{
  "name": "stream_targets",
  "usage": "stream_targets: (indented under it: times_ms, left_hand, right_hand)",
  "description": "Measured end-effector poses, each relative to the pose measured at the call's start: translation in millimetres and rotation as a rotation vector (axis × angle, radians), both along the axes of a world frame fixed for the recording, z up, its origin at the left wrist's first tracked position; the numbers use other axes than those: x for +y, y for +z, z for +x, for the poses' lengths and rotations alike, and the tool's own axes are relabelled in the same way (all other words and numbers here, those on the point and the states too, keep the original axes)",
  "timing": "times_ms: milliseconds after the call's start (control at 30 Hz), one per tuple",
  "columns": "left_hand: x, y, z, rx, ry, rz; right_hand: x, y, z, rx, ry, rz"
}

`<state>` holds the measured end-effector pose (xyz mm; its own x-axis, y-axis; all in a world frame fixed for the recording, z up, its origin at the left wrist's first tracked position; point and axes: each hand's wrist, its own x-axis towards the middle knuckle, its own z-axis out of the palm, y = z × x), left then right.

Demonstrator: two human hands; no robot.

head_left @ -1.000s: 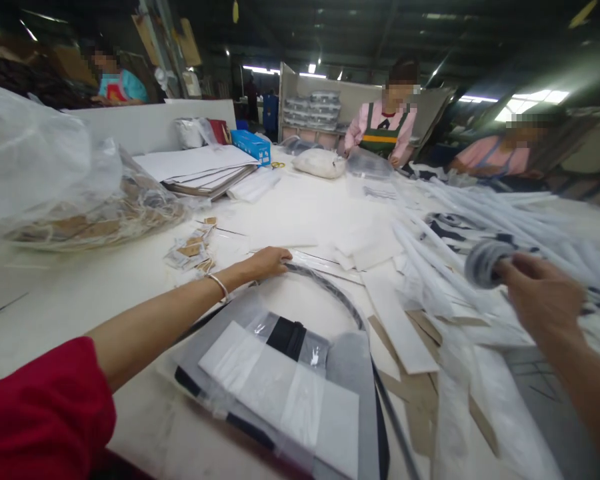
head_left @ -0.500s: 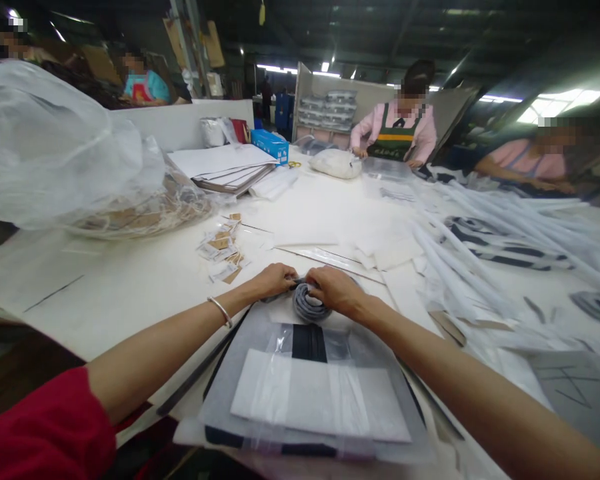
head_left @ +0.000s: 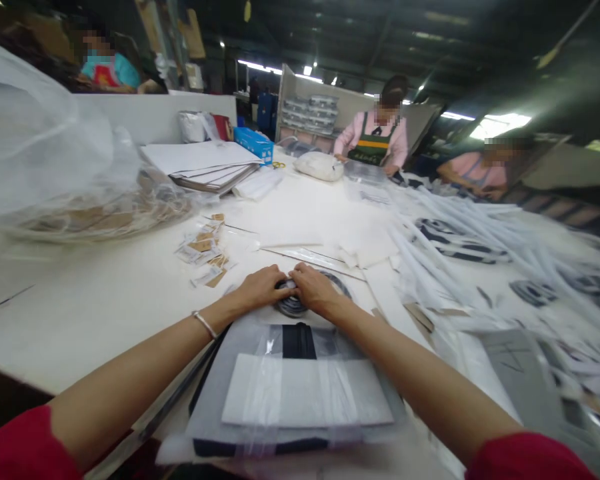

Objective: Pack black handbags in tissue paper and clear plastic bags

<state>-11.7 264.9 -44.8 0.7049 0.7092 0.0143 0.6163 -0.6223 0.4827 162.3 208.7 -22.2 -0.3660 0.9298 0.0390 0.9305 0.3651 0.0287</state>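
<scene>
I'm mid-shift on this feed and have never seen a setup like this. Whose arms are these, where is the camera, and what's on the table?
There is no machine here: these are a person's own bare arms, in red sleeves. Every picture comes from one camera on that person's head, looking forward and down.

The left hand and right hand meet at a gray coil, holding it between them. Just nearer the camera lies a flat package in clear plastic.

Elsewhere on the white table are loose tags, a large plastic bag, a blue box and, to the right, another coil. A co-worker in a green apron stands across the table.
</scene>
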Motion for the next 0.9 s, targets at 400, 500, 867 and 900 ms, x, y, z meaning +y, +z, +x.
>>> stream_targets:
  times_ms: [400, 500, 867, 900]
  left_hand:
    - [-0.7, 36.0, 32.6, 0.438, 0.083, 0.117]
    - [-10.9, 45.5, 38.3, 0.49, 0.1, 0.13]
    - [-19.2, 40.9, 51.5, 0.604, 0.044, 0.248]
    - [-17.9, 40.5, 51.7, 0.606, 0.04, 0.247]
  right_hand:
    - [9.2, 3.0, -0.3, 0.014, -0.065, -0.086]
    - [9.3, 8.9, 3.0, 0.078, -0.07, -0.134]
    - [-108.6, 53.6, 138.2, 0.56, -0.393, -0.149]
    - [-127.8, 55.0, 158.0, 0.565, -0.461, -0.16]
